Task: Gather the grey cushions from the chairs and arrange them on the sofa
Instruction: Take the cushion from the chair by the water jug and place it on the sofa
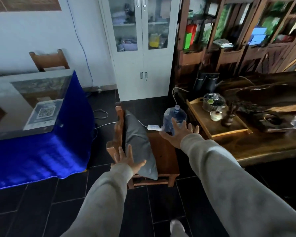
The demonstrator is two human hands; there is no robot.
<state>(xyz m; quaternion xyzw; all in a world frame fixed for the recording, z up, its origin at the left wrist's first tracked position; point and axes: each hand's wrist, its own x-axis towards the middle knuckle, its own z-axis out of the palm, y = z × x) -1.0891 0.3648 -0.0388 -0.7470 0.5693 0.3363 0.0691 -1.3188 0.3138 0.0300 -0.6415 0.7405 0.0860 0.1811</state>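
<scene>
Your left hand point(126, 159) and right hand point(179, 134) are spread wide, empty, over the grey cushion point(138, 142) leaning in the wooden chair point(162, 151) on dark floor tiles point(41, 211).

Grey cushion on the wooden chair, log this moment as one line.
stage: reaching | left hand: open, at grey cushion | right hand: open, empty | cushion: leaning on wooden chair

A grey cushion point(140, 142) is leaning upright against the back of a wooden chair point(162, 151). The left hand point(126, 159) is spreading open at the cushion's near end, and the right hand point(179, 132) is reaching empty over the chair's far side, before a water bottle point(174, 117) beyond the chair.
</scene>
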